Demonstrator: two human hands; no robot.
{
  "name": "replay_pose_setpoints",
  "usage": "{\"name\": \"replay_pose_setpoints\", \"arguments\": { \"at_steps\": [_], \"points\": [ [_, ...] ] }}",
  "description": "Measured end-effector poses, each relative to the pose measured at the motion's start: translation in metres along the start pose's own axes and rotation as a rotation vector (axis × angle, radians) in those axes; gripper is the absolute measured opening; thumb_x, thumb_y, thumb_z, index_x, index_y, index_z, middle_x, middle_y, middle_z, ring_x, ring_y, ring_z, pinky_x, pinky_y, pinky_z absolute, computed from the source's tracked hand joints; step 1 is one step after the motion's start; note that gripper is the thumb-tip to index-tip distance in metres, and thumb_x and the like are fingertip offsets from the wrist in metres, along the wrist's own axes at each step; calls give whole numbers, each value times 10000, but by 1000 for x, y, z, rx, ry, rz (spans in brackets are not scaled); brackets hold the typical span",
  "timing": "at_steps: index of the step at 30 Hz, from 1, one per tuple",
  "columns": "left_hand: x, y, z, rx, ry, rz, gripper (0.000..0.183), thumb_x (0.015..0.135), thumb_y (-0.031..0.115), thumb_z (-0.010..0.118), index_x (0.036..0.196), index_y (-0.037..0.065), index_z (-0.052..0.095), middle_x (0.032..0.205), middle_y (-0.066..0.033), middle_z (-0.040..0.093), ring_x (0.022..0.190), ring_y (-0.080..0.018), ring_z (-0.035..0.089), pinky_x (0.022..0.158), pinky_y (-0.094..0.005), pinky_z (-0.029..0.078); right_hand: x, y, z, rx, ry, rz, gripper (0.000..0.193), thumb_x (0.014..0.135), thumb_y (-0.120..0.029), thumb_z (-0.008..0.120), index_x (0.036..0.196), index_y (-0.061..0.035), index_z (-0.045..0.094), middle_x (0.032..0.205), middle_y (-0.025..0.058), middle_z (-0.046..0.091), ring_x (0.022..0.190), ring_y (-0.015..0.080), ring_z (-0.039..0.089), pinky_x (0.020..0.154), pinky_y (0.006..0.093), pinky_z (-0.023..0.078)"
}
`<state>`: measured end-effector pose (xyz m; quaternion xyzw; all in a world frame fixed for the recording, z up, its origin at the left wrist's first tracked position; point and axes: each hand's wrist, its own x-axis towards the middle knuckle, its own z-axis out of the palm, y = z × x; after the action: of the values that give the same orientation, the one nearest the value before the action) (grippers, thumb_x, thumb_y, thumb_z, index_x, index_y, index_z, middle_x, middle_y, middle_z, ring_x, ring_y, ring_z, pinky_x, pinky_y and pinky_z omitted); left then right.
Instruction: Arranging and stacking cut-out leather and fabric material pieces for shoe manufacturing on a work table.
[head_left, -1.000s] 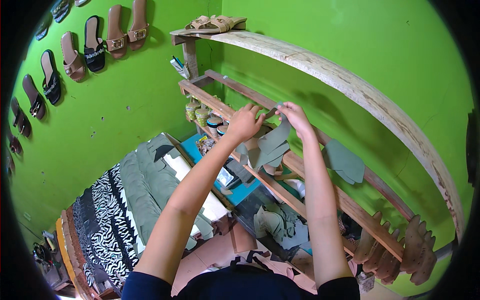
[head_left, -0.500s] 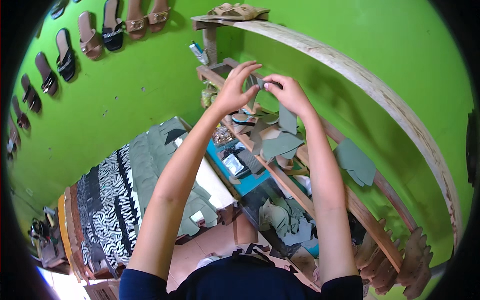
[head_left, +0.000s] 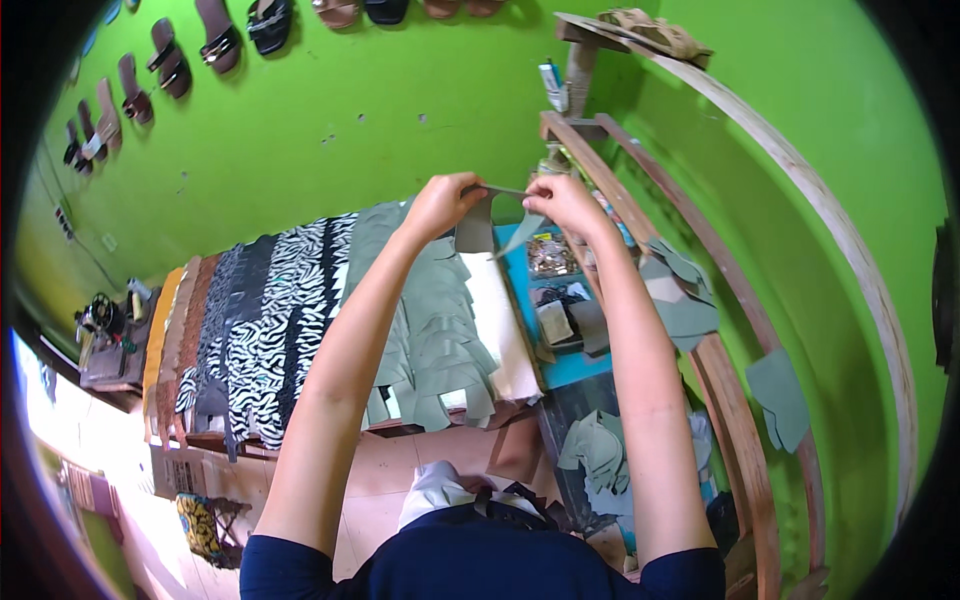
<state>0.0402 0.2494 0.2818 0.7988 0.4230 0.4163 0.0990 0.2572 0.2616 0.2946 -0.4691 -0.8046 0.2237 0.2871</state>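
Note:
Above the far end of the table, both arms are stretched out in front of me. Between my left hand [head_left: 443, 207] and my right hand [head_left: 570, 207] is a grey-green cut piece of material [head_left: 476, 230], possibly leather; its upper edge is pinched at both ends. The left fingers are closed on one end, with a flap dangling below. A narrower strip hangs from the right fingertips. Just below lie overlapping rows of similar grey-green pieces [head_left: 440, 320] on the table, beside a white strip [head_left: 497, 325].
Rows of zebra-print pieces [head_left: 290, 285], brown pieces [head_left: 200, 300] and mustard pieces [head_left: 160, 330] extend left. On the right, a wooden rack [head_left: 735, 430] holds more green pieces [head_left: 678, 300]. Small parts fill a clear box [head_left: 551, 256] on the blue surface [head_left: 580, 370]. Sandals [head_left: 220, 38] hang on the wall.
My view has turned left, and my hands have moved from over the rack to over the table's far end. The pinched green piece is now stretched wider between them.

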Motion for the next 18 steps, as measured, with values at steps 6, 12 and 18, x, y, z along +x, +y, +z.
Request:
{"name": "replay_pose_setpoints", "arguments": {
  "at_steps": [6,12,18],
  "points": [
    [-43,-79,16,-17,-43,-301,202,806,194,584,883,10,615,703,-177,598,611,-286,564,582,-344,440,41,66,82,376,-106,9,199,791,-136,599,940,-5,594,765,52,601,717,112,521,654,265,429],
    [-74,-170,62,-155,-78,-496,235,829,232,581,878,5,614,683,-102,604,623,-131,538,599,-304,440,64,109,144,484,-118,214,204,836,-132,574,1004,-16,568,829,34,597,740,101,511,674,249,422],
    [-82,-228,123,-232,-212,-696,247,838,250,573,847,6,607,653,-62,573,609,-119,526,587,-289,434,74,178,203,322,33,281,212,828,-178,572,984,-35,590,850,119,637,780,195,601,685,292,458]
  ]
}}
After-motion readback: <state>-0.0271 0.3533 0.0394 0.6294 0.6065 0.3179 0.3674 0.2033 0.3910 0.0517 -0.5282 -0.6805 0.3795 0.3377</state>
